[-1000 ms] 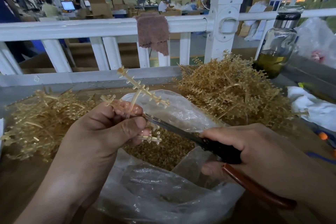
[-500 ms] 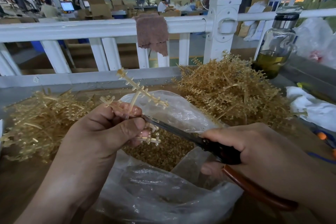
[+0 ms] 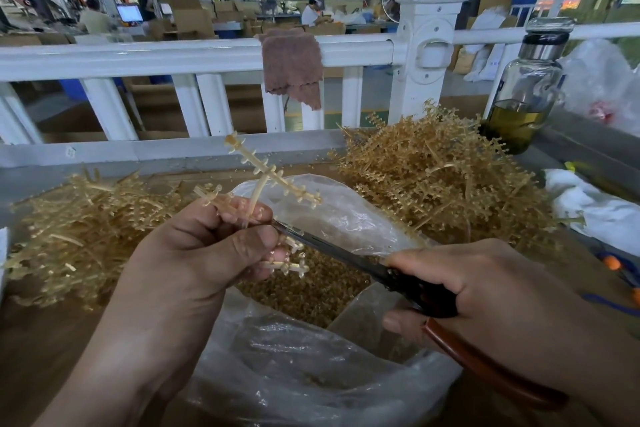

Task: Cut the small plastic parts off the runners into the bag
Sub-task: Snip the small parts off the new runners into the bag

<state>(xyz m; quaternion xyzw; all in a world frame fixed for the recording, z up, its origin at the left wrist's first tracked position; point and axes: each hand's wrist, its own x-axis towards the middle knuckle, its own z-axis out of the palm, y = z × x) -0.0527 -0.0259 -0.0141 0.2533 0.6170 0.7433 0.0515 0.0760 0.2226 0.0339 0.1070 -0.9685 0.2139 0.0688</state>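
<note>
Runner [image 3: 268, 177] held over the bag [image 3: 311, 381].
A left pile [image 3: 79, 218] and right pile [image 3: 443, 177] of runners lie beyond the hands, a bottle [image 3: 530, 87] past the right pile. The left hand [image 3: 201, 260] pinches the runner; the right hand [image 3: 491, 298] grips scissors [image 3: 332, 250], tip seemingly under the left thumb.

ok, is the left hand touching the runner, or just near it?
Touching. Head view: the left hand pinches the runner by its stem above the plastic bag; the right hand grips the scissors.
</note>
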